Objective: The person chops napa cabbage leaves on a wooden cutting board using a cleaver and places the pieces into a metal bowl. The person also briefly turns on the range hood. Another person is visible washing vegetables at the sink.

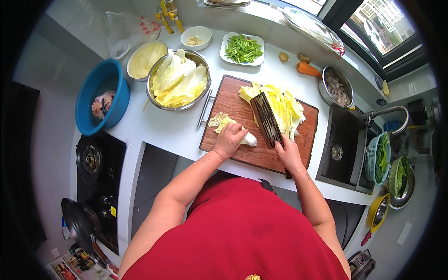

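On a reddish wooden cutting board [231, 96], my left hand [229, 140] presses down on a napa cabbage leaf [249, 139], its frilly end towards the upper left and its white stem to the right. My right hand [288, 154] grips a cleaver [265, 117] with a dark patterned blade, held just right of that leaf. Beyond the blade lies a pile of cut cabbage [285, 108], partly hidden by it. A steel bowl [209, 82] heaped with more napa cabbage leaves [178, 80] stands left of the board.
Behind the board are a plate of cut green stalks [244, 49], a carrot [308, 69] and ginger [284, 56]. A steel bowl of shrimp [337, 91] sits by the sink [341, 150]. At left are a blue basin [120, 92] holding raw meat and a gas stove [101, 168].
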{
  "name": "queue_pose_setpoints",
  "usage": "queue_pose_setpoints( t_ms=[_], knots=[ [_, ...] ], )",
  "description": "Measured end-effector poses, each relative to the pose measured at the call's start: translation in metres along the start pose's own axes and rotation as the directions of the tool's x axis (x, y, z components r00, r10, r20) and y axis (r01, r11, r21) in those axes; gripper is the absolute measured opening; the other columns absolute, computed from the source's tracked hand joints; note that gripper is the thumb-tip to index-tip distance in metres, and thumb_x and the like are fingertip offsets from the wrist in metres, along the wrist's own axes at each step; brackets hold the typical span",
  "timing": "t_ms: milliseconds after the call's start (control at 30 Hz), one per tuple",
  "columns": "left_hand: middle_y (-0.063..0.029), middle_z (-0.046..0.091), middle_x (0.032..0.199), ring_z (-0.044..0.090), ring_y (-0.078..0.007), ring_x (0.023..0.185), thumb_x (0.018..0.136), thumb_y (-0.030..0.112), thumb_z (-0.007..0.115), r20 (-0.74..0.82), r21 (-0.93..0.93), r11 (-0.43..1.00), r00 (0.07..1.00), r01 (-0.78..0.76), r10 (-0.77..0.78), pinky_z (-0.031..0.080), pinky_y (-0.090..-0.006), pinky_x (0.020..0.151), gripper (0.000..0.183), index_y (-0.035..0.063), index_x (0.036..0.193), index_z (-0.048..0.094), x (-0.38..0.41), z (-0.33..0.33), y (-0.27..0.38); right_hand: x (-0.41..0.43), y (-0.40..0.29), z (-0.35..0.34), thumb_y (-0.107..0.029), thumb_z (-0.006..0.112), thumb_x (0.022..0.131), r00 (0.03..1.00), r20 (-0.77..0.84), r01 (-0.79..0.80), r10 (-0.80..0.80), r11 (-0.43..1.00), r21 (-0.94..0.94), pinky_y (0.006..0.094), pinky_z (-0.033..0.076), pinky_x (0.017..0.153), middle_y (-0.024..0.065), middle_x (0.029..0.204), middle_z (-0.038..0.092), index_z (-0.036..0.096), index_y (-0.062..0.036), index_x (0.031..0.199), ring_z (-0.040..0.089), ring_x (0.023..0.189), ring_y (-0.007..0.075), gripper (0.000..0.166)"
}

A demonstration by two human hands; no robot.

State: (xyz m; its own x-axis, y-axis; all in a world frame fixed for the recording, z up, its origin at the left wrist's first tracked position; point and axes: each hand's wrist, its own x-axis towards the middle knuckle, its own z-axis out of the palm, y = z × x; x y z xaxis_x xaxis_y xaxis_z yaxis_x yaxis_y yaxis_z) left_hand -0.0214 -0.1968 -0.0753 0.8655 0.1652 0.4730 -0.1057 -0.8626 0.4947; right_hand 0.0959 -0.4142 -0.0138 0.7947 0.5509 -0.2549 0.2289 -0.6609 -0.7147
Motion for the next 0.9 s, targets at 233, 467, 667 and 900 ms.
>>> queue_pose_setpoints(
  t_ms=[233, 467, 667, 900],
  knots=[
    [-0.0105, 0.057, 0.112, 0.055, -0.0312, 0.104, 0.075, 0.01, 0.072, 0.058, -0.125, 0.992, 0.998, -0.022, 0.029, 0.046, -0.0425, 0.092, 0.036, 0.005, 0.109, 0.062, -0.023, -0.013, -0.002, -0.018, -0.011, -0.005, -0.019, 0.058, 0.091, 0.99, -0.011, 0.138, -0.138, 0.989, -0.052, 0.0505, 0.046, 0.061, 0.0236, 0.071, 0.061, 0.054, -0.0028, 0.097, 0.06, 0.068, 0.0433, 0.018],
    [-0.0086, 0.06, 0.096, 0.057, -0.0289, 0.092, 0.08, 0.013, 0.069, -0.022, 0.001, 1.0, 0.999, 0.032, -0.031, 0.046, -0.0403, 0.082, 0.017, 0.0058, 0.094, 0.064, -0.015, -0.003, 0.003, -0.036, -0.051, -0.021, -0.017, 0.056, 0.091, 0.96, 0.145, 0.275, -0.239, 0.904, -0.329, 0.0504, 0.048, 0.063, 0.0206, 0.076, 0.062, 0.053, -0.0056, 0.093, 0.062, 0.072, 0.0414, 0.012],
    [-0.0071, 0.061, 0.096, 0.056, -0.0273, 0.092, 0.078, 0.013, 0.069, -0.061, 0.063, 0.996, 0.997, 0.059, -0.055, 0.045, -0.0397, 0.08, 0.014, 0.0078, 0.09, 0.066, -0.015, -0.001, 0.01, -0.036, -0.058, -0.023, -0.016, 0.051, 0.092, 0.926, 0.313, 0.346, -0.21, 0.803, -0.485, 0.0505, 0.049, 0.063, 0.0194, 0.079, 0.064, 0.049, -0.0043, 0.092, 0.063, 0.071, 0.0402, 0.012],
    [-0.0056, 0.061, 0.095, 0.056, -0.0268, 0.094, 0.078, 0.015, 0.069, -0.046, 0.084, 0.993, 0.996, 0.082, -0.078, 0.044, -0.0401, 0.08, 0.013, 0.0102, 0.09, 0.066, -0.017, 0.004, 0.01, -0.016, -0.052, -0.009, -0.017, 0.049, 0.094, 0.907, 0.397, 0.328, -0.138, 0.823, -0.463, 0.0541, 0.048, 0.065, 0.0237, 0.075, 0.063, 0.046, -0.0023, 0.092, 0.062, 0.072, 0.0446, 0.015]
  ],
)
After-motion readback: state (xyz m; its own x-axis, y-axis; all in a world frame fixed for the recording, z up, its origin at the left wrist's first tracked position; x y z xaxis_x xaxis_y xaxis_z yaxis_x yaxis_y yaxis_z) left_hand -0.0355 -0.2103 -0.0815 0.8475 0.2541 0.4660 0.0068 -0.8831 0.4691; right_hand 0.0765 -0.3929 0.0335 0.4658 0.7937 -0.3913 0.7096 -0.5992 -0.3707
